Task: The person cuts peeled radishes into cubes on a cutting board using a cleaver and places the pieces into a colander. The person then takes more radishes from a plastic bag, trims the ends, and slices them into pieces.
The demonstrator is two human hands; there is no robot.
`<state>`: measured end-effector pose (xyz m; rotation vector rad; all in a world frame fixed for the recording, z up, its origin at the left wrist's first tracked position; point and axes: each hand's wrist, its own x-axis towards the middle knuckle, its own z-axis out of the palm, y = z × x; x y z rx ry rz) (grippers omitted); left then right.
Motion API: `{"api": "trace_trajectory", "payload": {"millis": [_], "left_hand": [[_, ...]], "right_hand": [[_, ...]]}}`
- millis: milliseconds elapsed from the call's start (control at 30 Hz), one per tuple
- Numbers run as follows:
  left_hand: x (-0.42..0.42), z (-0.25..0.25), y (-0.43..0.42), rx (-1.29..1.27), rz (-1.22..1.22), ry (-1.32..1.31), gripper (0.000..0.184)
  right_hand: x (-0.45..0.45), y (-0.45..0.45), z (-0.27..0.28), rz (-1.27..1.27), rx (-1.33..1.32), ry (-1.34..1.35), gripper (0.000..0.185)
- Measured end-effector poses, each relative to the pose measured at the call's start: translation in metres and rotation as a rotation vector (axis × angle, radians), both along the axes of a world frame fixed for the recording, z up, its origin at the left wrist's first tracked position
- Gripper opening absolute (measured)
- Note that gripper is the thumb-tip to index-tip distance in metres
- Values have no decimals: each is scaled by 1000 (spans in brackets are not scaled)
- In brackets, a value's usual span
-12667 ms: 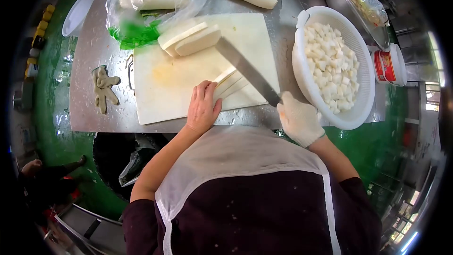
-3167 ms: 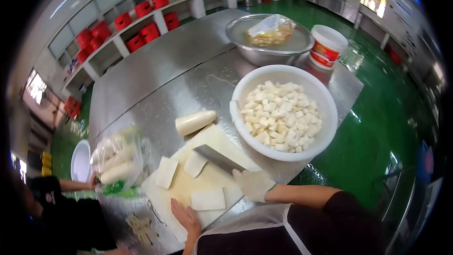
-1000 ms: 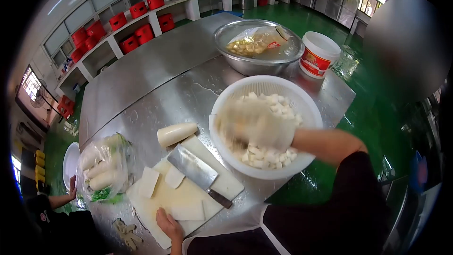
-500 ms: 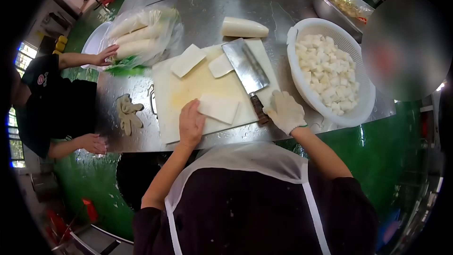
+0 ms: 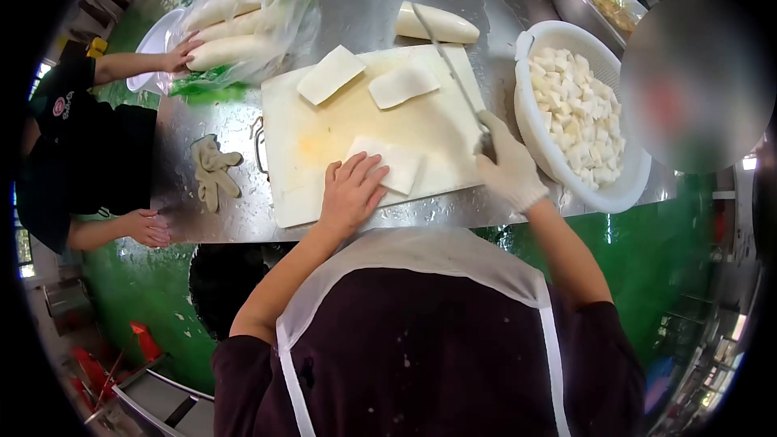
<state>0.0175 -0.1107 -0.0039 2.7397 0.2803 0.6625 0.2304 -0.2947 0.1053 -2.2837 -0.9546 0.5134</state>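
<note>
My left hand (image 5: 353, 193) lies with fingers apart on a white radish slab (image 5: 402, 171) near the front of the cutting board (image 5: 303, 186). In a white glove, my right hand (image 5: 507, 163) grips the cleaver (image 5: 455, 73) by its handle at the board's right edge, the blade raised and seen nearly edge-on. Two more slabs rest toward the back of the board, one at the left (image 5: 332, 75) and one in the middle (image 5: 403, 86). Behind the board lies a piece of whole radish (image 5: 438, 24), partly crossed by the blade tip.
To the right stands a white basket (image 5: 524, 113) of radish cubes, with a metal bowl (image 5: 569, 2) beyond it. At the left are a bag of radishes (image 5: 243, 32) and an empty glove (image 5: 214, 171). A co-worker's hand (image 5: 183, 54) touches the bag; the other (image 5: 148, 228) is by the table edge.
My right hand has taken up the cleaver, which lay on the board, and lifted it. The middle slab is now uncovered and turned. My left hand has moved onto the front slab.
</note>
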Motion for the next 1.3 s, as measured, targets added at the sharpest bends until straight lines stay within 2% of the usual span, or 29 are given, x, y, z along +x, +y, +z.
{"api": "trace_trajectory", "payload": {"millis": [100, 200, 233, 333, 433, 733, 833, 933, 1033, 1133, 1233, 1300], "left_hand": [[0, -2, 0, 38, 28, -30, 30], [3, 0, 0, 41, 31, -53, 27], [5, 1, 0, 39, 35, -65, 26], [9, 2, 2, 26, 24, -60, 25], [16, 0, 1, -4, 53, -78, 24], [17, -13, 3, 26, 81, -6, 27], [17, -14, 4, 9, 74, 33, 29], [20, -13, 5, -29, 74, 34, 32], [21, -13, 6, -16, 74, 17, 33], [21, -8, 4, -9, 85, 53, 34], [22, -6, 4, -15, 85, 8, 32], [21, -4, 4, -36, 77, -18, 28]], "right_hand": [[-8, -8, 26, 9, -189, 267, 42], [-23, 2, 18, 270, -135, -158, 38], [-27, 4, 15, 322, -199, -271, 34], [-31, 14, 18, 424, -475, -301, 27], [-32, 16, 21, 496, -550, -328, 24], [-23, 16, 15, 591, -557, -355, 16], [-18, 22, 16, 589, -557, -278, 15], [-12, 36, 25, 595, -700, -175, 15], [-15, 55, 12, 580, -625, -117, 15], [-24, 82, -10, 589, -526, -183, 16], [-23, 81, -7, 570, -560, -154, 17], [-20, 78, -10, 549, -483, -173, 18]]}}
